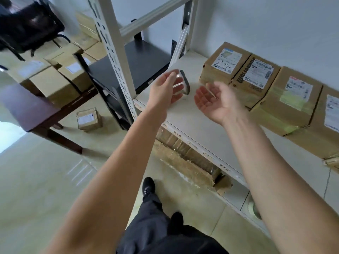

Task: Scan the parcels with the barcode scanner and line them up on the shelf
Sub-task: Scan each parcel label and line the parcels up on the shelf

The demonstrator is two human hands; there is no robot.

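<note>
Four parcels (256,83) lined up along the back of the shelf (207,129), at the right of the frame, labels facing out. Barcode scanner (184,83) resting on the shelf at centre, just left of the row. Both hands empty: left hand (165,88) hovering in front of the scanner, fingers relaxed and slightly curved; right hand (214,101) palm up, fingers spread. Probably between parcels. Next: fetching another parcel, perhaps the small box (89,119) on the floor at lower left. More cartons (60,74) stacked on a dark worktop (27,110) at the left; pale tiled floor, white wall.
</note>
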